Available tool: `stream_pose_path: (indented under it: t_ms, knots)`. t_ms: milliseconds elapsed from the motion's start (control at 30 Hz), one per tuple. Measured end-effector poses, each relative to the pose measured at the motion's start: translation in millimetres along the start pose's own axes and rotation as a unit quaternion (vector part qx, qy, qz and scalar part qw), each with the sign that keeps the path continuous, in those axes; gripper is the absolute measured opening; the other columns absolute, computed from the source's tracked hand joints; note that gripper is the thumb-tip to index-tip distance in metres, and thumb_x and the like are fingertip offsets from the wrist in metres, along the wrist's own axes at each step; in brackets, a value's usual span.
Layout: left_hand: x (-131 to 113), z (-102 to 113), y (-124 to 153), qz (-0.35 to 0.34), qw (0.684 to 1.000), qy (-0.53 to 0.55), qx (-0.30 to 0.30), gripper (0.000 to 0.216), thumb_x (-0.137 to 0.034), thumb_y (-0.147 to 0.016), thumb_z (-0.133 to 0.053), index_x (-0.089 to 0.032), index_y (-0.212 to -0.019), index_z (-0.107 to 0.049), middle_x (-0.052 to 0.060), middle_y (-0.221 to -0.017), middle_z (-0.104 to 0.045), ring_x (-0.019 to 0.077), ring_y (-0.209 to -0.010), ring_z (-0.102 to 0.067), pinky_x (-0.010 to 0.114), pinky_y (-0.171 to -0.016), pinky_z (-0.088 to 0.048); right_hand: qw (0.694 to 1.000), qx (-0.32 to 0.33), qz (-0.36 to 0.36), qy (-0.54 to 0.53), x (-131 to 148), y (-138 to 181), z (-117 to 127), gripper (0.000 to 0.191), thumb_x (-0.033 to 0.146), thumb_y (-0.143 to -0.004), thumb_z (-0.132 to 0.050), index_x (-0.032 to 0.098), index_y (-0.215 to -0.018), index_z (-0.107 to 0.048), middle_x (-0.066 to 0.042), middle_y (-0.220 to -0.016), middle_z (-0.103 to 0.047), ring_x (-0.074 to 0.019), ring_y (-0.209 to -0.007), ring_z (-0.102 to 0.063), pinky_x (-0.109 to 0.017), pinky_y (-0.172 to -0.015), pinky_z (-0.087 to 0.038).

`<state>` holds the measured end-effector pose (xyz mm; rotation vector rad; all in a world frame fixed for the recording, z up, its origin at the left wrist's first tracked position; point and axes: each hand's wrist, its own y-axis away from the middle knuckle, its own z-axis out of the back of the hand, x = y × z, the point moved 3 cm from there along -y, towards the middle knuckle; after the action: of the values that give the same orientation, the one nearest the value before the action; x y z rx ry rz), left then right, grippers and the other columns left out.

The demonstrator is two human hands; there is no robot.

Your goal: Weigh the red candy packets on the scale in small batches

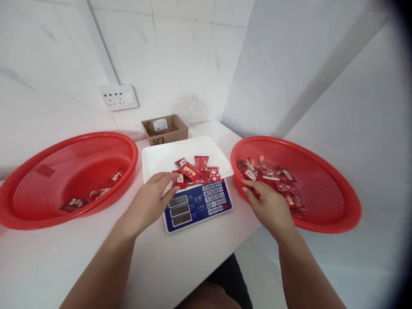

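My left hand (154, 199) is at the front left of a heap of small red snack packets (190, 169) on the white pan (161, 156) of a digital scale. Its thumb and fingers are apart, at the edge of a packet with a white label (180, 180), with no firm grip visible. The scale's blue panel (198, 204) has number keys and three displays. My right hand (268, 206) is at the near left rim of the right red basket (328, 184), fingers loosely parted and nothing visible in them. Several red packets (270, 171) lie inside that basket.
Another red mesh basket (35, 184) stands on the left, with a few packets (99, 193) in it. Behind the scale is an open cardboard box (170, 136) beside a clear plastic object (193, 111). A wall socket (119, 98) is above the white table (154, 266).
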<state>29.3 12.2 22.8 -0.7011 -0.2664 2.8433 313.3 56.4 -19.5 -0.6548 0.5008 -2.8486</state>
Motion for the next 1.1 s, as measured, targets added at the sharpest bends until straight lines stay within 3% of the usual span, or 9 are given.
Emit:
stream_pose_path:
  t_ms: [167,300,467,600,733,867,1000,1100]
  knots:
    - [-7,-10,-21,-0.039,0.999,-0.03,-0.023,0.032,-0.026,-0.092,-0.035,-0.018,-0.115,-0.056,0.008,-0.113,-0.061,0.0202,-0.11,-0.052,0.035,-0.093,-0.044,1.0,0.013,0.02,-0.001,2,0,-1,0.028,0.029,-0.086,-0.045,0.024,-0.106,-0.064,-0.006,-0.108,-0.068,-0.0249,-0.094,-0.065,-0.037,-0.072,-0.052]
    - [3,-12,-53,-0.061,0.995,-0.075,-0.023,0.034,-0.019,-0.09,-0.034,-0.016,-0.114,-0.058,0.009,-0.113,-0.062,0.0218,-0.109,-0.052,0.037,-0.093,-0.043,0.999,0.025,0.017,0.014,3,2,-2,0.028,0.029,-0.088,-0.044,0.023,-0.107,-0.063,-0.006,-0.111,-0.066,-0.0249,-0.092,-0.065,-0.035,-0.066,-0.052]
    - [27,-19,-92,-0.084,0.989,-0.118,0.02,0.04,-0.002,-0.077,-0.038,-0.017,-0.102,-0.067,0.009,-0.102,-0.066,0.0217,-0.098,-0.057,0.036,-0.088,-0.046,0.998,0.053,0.017,0.013,5,3,-3,0.028,0.025,-0.088,-0.043,0.022,-0.109,-0.062,-0.005,-0.114,-0.065,-0.0235,-0.093,-0.064,-0.034,-0.069,-0.051]
    - [32,-26,-105,-0.106,0.983,-0.139,0.056,0.042,0.0,-0.069,-0.043,-0.02,-0.093,-0.07,0.007,-0.091,-0.066,0.0218,-0.091,-0.059,0.035,-0.084,-0.047,0.998,0.061,0.01,0.011,4,1,0,0.029,0.026,-0.089,-0.043,0.022,-0.11,-0.062,-0.004,-0.116,-0.064,-0.0232,-0.094,-0.064,-0.034,-0.069,-0.052]
    - [24,-28,-107,-0.105,0.983,-0.139,0.056,0.036,-0.008,-0.081,-0.038,-0.017,-0.101,-0.067,0.01,-0.102,-0.065,0.0231,-0.099,-0.057,0.038,-0.089,-0.044,0.998,0.064,0.005,0.011,4,0,3,0.03,0.026,-0.089,-0.042,0.022,-0.111,-0.062,-0.003,-0.117,-0.063,-0.0228,-0.094,-0.064,-0.034,-0.069,-0.052]
    - [6,-36,-109,-0.116,0.984,-0.121,0.062,0.043,-0.035,-0.094,-0.029,-0.016,-0.127,-0.048,0.011,-0.127,-0.054,0.021,-0.12,-0.046,0.036,-0.102,-0.035,0.997,0.072,-0.002,0.013,4,2,3,0.031,0.027,-0.089,-0.041,0.023,-0.112,-0.061,-0.003,-0.118,-0.063,-0.0232,-0.093,-0.064,-0.035,-0.068,-0.052]
    - [-14,-52,-110,-0.14,0.978,-0.112,0.111,0.06,-0.06,-0.086,-0.033,-0.024,-0.132,-0.043,0.01,-0.143,-0.037,0.0292,-0.135,-0.023,0.047,-0.108,-0.023,0.997,0.07,-0.001,0.014,3,1,4,0.031,0.029,-0.089,-0.041,0.023,-0.111,-0.062,-0.004,-0.117,-0.064,-0.0233,-0.092,-0.065,-0.034,-0.066,-0.051]
    - [-22,-60,-110,-0.146,0.974,-0.107,0.136,0.064,-0.066,-0.08,-0.041,-0.023,-0.126,-0.051,0.012,-0.141,-0.04,0.0341,-0.135,-0.022,0.052,-0.106,-0.022,0.998,0.068,0.002,0.015,2,0,5,0.032,0.031,-0.089,-0.04,0.022,-0.111,-0.062,-0.005,-0.115,-0.064,-0.0239,-0.092,-0.064,-0.035,-0.067,-0.051]
